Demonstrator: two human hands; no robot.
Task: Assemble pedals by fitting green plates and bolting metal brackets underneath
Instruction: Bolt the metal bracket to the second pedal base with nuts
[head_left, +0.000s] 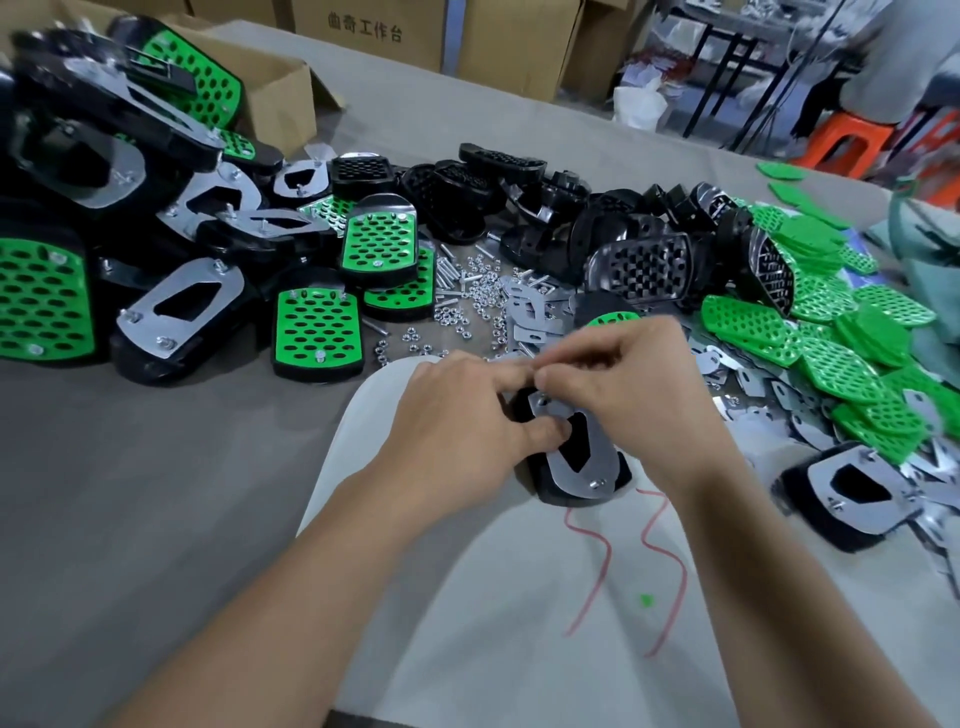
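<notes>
A black pedal (550, 480) lies upside down on the white board in front of me, with a silver metal bracket (587, 452) on its underside. One bolt end with a nut (596, 483) sticks up at the near end of the bracket. My left hand (457, 415) grips the pedal's left side, its thumb pressed into the bracket's opening. My right hand (639, 379) pinches something small at the bracket's far hole; what it pinches is hidden by the fingers.
Finished pedals (317, 332) are piled at the left by a cardboard box (280, 98). Loose nuts and bolts (467, 291) and spare brackets (535, 312) lie ahead, bare black pedal bodies (639, 270) behind them. Green plates (831, 343) are heaped at the right, another bracketed pedal (847, 493) nearby.
</notes>
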